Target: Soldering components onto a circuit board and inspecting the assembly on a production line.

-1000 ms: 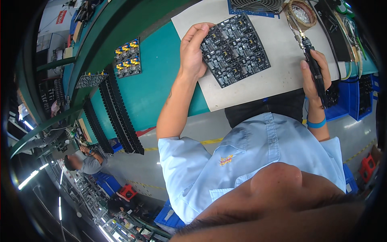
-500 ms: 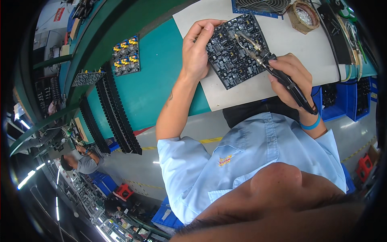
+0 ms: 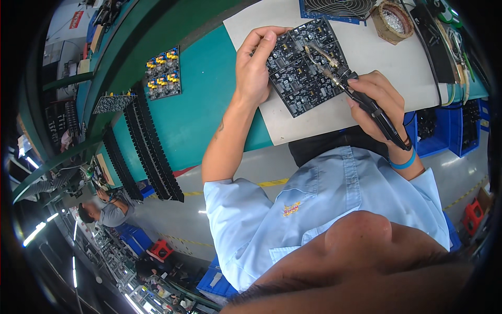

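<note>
A dark circuit board panel (image 3: 300, 94), split into several sections, is held tilted over the white sheet (image 3: 387, 78). My left hand (image 3: 253, 68) grips its left edge, the thumb on top and the other fingers partly hidden behind it. In my right hand (image 3: 379, 102) is a black soldering iron (image 3: 379, 112), wrapped by the fingers. Beside the iron's tip runs a second thin metal tube, and both reach the upper middle of the board. Whether the tip touches the board I cannot tell.
A round tub of silvery bits (image 3: 393, 22) and a fan with a wire guard (image 3: 334, 6) stand at the back. On the green mat (image 3: 204, 99) lies a board with yellow and blue parts (image 3: 163, 73). Black slotted racks (image 3: 151, 146) stand left. Blue bins (image 3: 434, 136) sit at right.
Almost nothing differs. The board and both hands stay in nearly the same place, with the iron's tip at about the same spot.
</note>
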Tool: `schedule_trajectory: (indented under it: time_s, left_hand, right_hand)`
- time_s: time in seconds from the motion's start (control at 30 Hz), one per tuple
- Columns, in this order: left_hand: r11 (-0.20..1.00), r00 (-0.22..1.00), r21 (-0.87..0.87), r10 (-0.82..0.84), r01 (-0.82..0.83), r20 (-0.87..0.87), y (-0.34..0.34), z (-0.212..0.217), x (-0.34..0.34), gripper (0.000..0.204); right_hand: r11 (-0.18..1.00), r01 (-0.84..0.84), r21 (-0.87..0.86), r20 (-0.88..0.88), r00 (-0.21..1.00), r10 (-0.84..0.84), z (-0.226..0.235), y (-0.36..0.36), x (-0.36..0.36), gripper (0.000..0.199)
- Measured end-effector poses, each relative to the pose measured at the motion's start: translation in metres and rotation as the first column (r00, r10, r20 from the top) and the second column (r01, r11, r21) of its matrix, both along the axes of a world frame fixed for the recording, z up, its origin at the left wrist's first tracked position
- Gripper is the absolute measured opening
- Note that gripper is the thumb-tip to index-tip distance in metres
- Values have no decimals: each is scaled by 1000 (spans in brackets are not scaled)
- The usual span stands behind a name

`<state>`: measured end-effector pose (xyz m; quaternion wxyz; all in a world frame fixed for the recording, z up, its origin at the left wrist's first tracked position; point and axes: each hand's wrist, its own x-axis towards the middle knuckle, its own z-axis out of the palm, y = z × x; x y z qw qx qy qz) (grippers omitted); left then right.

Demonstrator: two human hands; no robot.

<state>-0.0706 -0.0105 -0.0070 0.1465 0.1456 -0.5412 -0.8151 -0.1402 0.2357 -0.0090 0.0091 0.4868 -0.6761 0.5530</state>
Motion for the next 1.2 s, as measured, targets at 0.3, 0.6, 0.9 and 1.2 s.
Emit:
schedule_trajectory:
  time_s: [0.3, 0.6, 0.9, 1.2]
  left_hand:
    - [1000, 999, 8, 13, -13, 40, -1, -1, -1, 22]
    - [1000, 994, -10, 23, -22, 110, 1, -2, -3, 26]
    - [993, 977, 4, 119, -121, 175, -7, -6, -2, 26]
    - [930, 943, 205, 264, -305, 203, -13, -24, -20, 23]
  right_hand:
    - [997, 67, -40, 1, 998, -67, 3, 18, -10, 41]
    - [770, 633, -79, 35, 774, -633, -20, 61, -26, 42]
    - [919, 393, -33, 156, 910, -383, -18, 46, -18, 43]
    - [985, 158, -67, 122, 981, -149, -29, 31, -10, 42]
